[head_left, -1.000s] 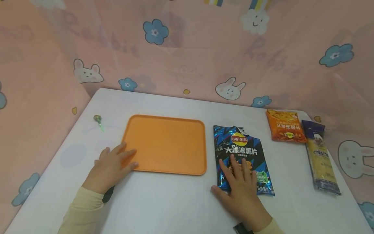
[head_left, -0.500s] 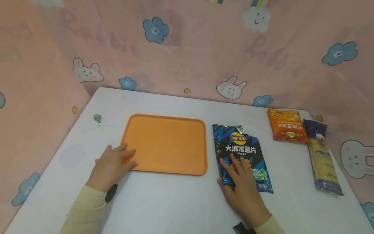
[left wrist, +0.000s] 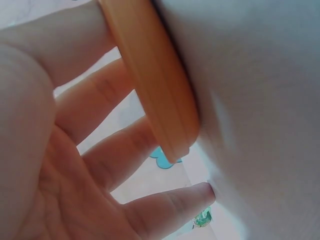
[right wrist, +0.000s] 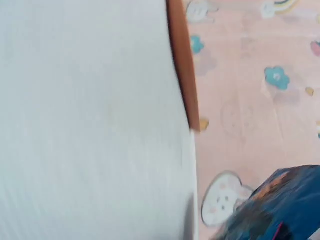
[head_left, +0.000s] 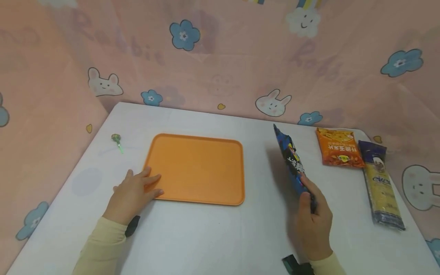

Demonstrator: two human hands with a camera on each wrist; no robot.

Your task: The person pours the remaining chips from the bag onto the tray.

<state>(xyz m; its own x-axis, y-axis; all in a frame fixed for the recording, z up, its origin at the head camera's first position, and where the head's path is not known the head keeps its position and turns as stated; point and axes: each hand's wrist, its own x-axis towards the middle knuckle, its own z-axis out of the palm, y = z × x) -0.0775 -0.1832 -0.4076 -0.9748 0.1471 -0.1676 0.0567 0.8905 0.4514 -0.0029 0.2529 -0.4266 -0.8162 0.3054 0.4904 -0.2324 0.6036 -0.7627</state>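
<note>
My left hand (head_left: 132,194) rests on the near left corner of an orange tray (head_left: 197,172). In the left wrist view its fairly straight fingers touch the tray rim (left wrist: 155,75), and one fingertip lies past it. To the right of the tray, my right hand (head_left: 316,225) pinches a blue and black Lay's potato chip bag (head_left: 290,160) by its near end, thumb on one side. The bag is raised off the table, tilted nearly edge-on, with its shadow to the left. Only a blurred part of the chip bag (right wrist: 290,200) shows in the right wrist view.
A green lollipop (head_left: 116,138) lies left of the tray on the white table (head_left: 206,240). At the right are an orange snack bag (head_left: 340,149) and a long yellow and blue packet (head_left: 381,187). A pink patterned cloth (head_left: 220,57) hangs behind the table.
My right hand has gone from lying spread on the chip bag to gripping it. The bag has been lifted and turned onto its edge, slightly rightward. The left hand stays on the tray.
</note>
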